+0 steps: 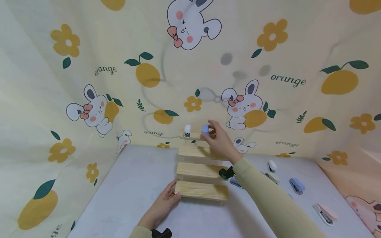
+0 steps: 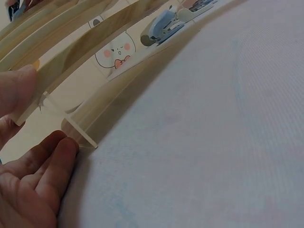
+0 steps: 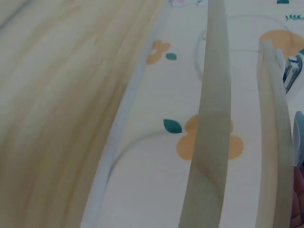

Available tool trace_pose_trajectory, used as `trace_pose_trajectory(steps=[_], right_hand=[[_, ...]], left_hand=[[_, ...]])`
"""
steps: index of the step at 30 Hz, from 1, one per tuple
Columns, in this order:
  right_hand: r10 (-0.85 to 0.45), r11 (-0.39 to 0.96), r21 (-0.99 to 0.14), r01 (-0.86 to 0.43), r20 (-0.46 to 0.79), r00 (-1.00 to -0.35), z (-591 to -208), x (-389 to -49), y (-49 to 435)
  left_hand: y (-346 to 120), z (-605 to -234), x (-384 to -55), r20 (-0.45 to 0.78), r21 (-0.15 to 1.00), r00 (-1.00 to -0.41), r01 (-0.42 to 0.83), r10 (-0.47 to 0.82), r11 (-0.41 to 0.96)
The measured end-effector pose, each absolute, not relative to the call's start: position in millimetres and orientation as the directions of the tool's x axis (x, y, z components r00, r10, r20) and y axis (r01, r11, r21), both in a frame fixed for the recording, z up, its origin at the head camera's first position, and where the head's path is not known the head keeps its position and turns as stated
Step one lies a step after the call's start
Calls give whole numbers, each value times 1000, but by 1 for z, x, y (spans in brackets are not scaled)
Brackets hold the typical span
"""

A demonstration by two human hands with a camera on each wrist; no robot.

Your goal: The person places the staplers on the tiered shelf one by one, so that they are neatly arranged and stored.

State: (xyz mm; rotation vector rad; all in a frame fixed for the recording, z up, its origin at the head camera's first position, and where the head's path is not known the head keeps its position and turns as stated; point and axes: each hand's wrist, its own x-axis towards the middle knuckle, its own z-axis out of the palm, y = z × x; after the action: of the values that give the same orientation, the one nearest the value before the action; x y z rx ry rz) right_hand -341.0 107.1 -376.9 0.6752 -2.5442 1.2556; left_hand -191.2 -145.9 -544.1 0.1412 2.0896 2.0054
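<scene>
A tiered display stand with wooden shelves (image 1: 202, 190) stands on the table. At the right end of its top shelf, my right hand (image 1: 221, 140) pinches a small blue stapler (image 1: 205, 129) between thumb and fingers. A white stapler (image 1: 187, 131) stands at that shelf's left end. My left hand (image 1: 162, 203) grips the left end of the lowest shelf. In the left wrist view its thumb (image 2: 19, 90) lies against the board's end, with the other fingers below near the clear support (image 2: 71, 121). The right wrist view catches only the edge of the right fingers (image 3: 298, 194).
Right of the stand, several staplers lie on the table (image 1: 125, 185): a white one (image 1: 272, 166), a pale one (image 1: 272, 178), a blue one (image 1: 297, 185) and a pink one (image 1: 325, 213). The right sleeve (image 1: 268, 198) partly covers another blue stapler (image 1: 235, 182). Behind hangs a printed cloth (image 1: 125, 26).
</scene>
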Motion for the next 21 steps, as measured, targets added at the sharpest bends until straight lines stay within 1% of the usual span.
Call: trace_pose_trajectory(steps=[9, 17, 21], right_hand=[[-296, 551, -690, -470, 365, -883, -378, -345, 108], [-262, 636, -652, -413, 321, -910, -375, -343, 103], [-263, 644, -646, -410, 315, -912, -375, -344, 102]], left_hand=[[-144, -543, -192, -122, 992, -962, -113, 246, 49], [-144, -543, -192, -109, 994, -962, -103, 251, 38], [-144, -543, -191, -106, 994, -965, -94, 241, 60]])
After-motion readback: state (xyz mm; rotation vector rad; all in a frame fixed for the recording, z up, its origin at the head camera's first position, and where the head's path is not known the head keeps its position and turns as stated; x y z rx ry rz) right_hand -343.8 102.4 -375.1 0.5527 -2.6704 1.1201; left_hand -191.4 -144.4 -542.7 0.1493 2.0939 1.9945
